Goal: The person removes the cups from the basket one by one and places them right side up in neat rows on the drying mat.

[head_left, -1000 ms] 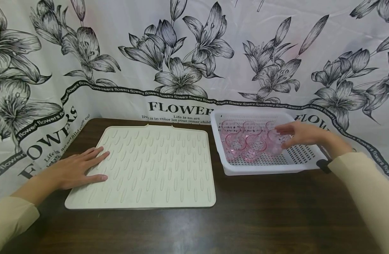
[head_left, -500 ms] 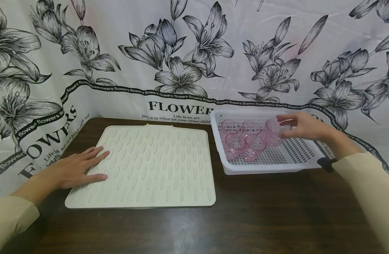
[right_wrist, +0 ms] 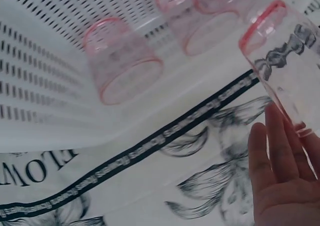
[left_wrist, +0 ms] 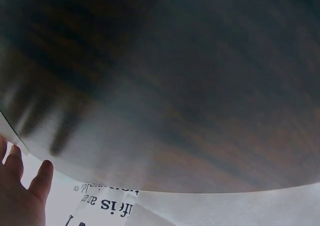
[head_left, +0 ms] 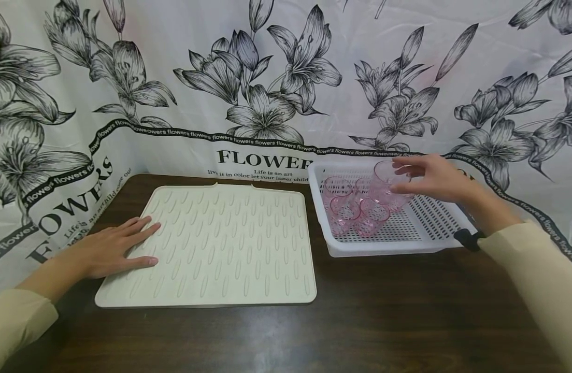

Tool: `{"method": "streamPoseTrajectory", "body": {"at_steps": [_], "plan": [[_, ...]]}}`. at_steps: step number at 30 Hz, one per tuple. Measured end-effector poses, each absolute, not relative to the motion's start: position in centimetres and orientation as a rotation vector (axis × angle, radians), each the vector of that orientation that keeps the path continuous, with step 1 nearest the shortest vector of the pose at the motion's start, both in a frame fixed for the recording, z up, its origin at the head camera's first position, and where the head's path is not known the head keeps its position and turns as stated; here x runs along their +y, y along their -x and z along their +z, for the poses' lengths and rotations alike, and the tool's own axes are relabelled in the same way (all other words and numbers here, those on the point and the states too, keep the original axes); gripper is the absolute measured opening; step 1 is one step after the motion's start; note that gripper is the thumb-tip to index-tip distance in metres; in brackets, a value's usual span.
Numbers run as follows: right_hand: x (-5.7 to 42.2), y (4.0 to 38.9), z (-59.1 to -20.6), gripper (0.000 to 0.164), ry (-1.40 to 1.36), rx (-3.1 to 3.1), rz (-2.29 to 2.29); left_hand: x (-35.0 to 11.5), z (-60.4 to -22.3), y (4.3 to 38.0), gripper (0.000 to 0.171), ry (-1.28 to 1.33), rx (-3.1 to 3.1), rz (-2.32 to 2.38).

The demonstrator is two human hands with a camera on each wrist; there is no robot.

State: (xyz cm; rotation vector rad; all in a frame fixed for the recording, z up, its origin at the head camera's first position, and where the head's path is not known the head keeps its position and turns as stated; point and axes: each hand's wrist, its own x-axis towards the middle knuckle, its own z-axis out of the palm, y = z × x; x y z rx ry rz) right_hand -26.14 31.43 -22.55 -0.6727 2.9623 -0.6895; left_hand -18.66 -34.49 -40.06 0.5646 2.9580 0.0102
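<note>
My right hand [head_left: 437, 178] pinches a clear pink-tinted plastic cup [head_left: 383, 182] between thumb and fingers, over the back of a white perforated basket [head_left: 384, 252]. In the right wrist view the held cup [right_wrist: 290, 60] is tilted, its pink rim showing, with fingers along its side. Several similar pink cups [head_left: 345, 211] stand close together in the left half of the basket. My left hand [head_left: 110, 249] lies flat, fingers spread, on the left edge of a cream ridged mat [head_left: 220, 243]. Only part of that hand shows in the left wrist view.
The mat and basket lie side by side on a dark wood table [head_left: 286, 336], the basket to the right. Behind them hangs a white cloth [head_left: 197, 103] with black flower prints and lettering.
My right hand has taken hold of a cup at the right of the group, lifted it and carried it a little left. The left hand stays on the mat.
</note>
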Motion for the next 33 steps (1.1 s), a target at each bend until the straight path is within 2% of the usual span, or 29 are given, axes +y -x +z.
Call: {"method": "streamPoseTrajectory", "body": {"at_steps": [14,33], "plan": [[26.3,25.0,-22.1,0.072,0.802,2.896,-0.804,-34.4,-40.0,18.6,0.090,-0.572,2.954,0.024],[19.0,23.3,-22.8,0.079,1.175,2.687,-0.843,-34.3,-39.8,18.6,0.090,-0.563,2.944,0.029]]}}
